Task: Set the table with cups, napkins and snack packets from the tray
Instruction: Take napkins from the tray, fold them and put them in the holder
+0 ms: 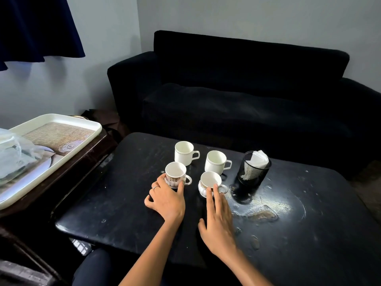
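head view: cups [198,166] mid-table [123,203]

Four cups stand on the tabletop [127,203] in two rows, just ahead of the hands. The near left cup [175,176] touches the fingertips of the left hand [167,200]; the near right cup [209,183] touches the fingertips of the right hand [218,221]. Behind them stand the far left cup [184,153] and the far right cup [215,162]. Right of the cups, beyond the right hand, stands a mesh holder [253,172] with napkins [258,159] in it. Well left of the left hand, a tray [61,118] lies on a side table [86,159], with a plastic packet [14,155] on its near part. A sofa [237,96] stands behind the tabletop.
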